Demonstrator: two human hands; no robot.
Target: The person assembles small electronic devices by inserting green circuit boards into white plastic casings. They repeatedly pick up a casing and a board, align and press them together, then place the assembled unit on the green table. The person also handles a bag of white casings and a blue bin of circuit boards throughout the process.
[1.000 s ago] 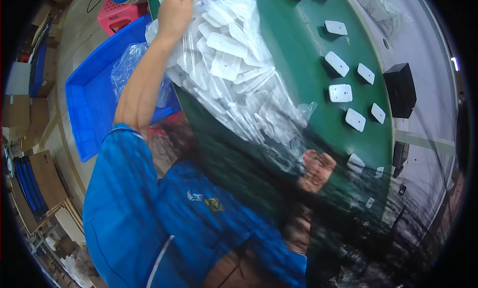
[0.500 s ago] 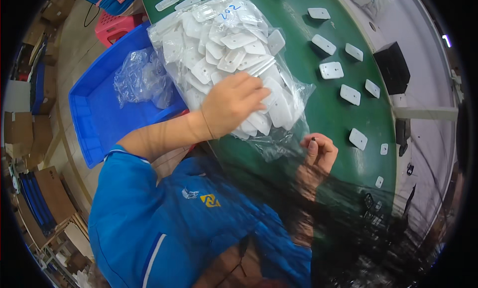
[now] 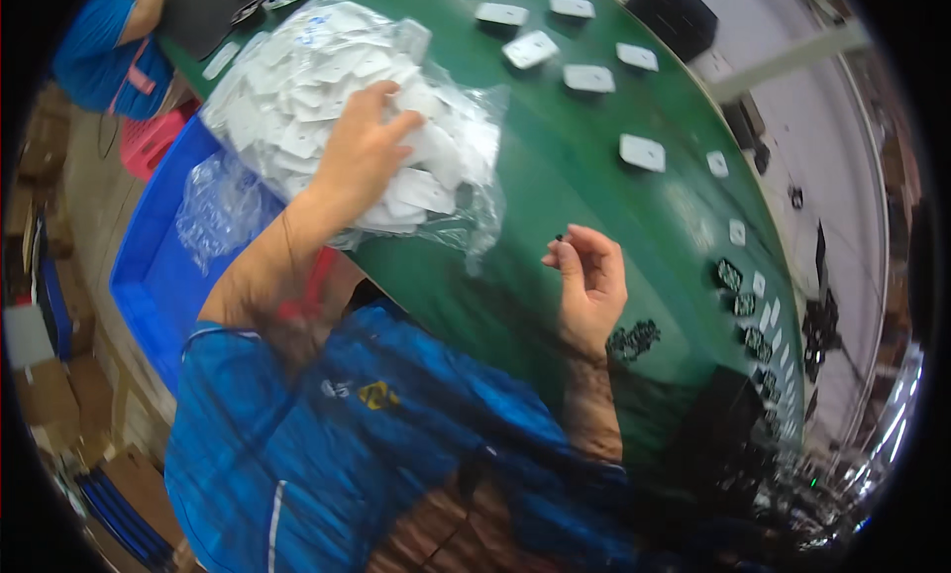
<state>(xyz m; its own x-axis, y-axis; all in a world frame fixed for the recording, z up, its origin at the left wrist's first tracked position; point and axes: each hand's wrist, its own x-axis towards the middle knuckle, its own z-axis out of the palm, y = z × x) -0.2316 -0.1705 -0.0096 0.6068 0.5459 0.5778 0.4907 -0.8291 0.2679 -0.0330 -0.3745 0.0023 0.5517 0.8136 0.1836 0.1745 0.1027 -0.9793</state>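
My left hand (image 3: 357, 155) rests over a heap of white plastic plates (image 3: 287, 103), its fingers spread and no plate clearly gripped. The heap fills an opened clear plastic bag (image 3: 483, 221) on the green table. To the right of the bag, my right hand (image 3: 592, 286) is raised above the tabletop. Its thumb and forefinger pinch a tiny black part (image 3: 560, 237), too small to name more closely. Beside that wrist lies a little pile of small black parts (image 3: 634, 340).
Several white plates (image 3: 642, 153) are spread over the green table (image 3: 535, 177). Smaller white pieces and green-black parts (image 3: 758, 343) line its right edge. At left is a blue bin (image 3: 149, 266) with crumpled clear plastic (image 3: 220, 207). A co-worker's blue sleeve (image 3: 94, 33) shows behind a pink stool (image 3: 149, 149).
The view has swung to the right, bringing the black pile and the co-worker into sight. My left hand's fingers have spread over the plates. My right hand keeps its pinch.
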